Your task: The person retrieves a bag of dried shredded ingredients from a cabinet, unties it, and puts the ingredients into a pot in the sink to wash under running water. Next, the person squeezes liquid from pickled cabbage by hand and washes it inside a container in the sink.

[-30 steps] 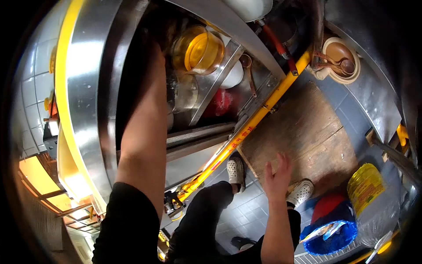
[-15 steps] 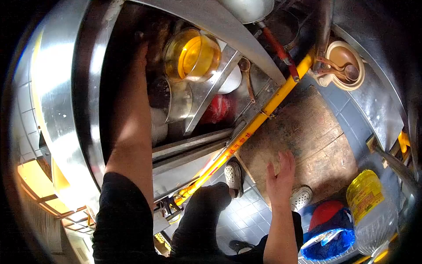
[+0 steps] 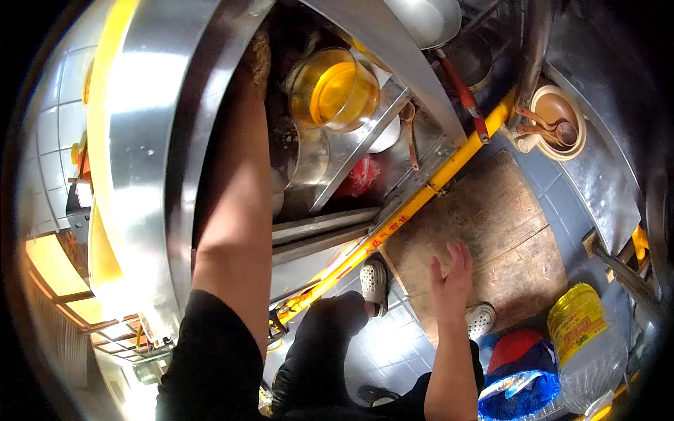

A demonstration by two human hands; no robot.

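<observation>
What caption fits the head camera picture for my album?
Left arm in a dark cupboard beside a bowl, right hand open.

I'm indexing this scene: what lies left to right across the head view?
Bare left forearm, clear rounded container with yellow inside, brown wooden spoon, open right hand, blue plastic bag, clear plastic container with yellow label.

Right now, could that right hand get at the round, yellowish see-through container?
Probably yes, with a stretch: the right hand looks empty and open, but the yellow bar runs between it and the yellowish container in this view.
</observation>
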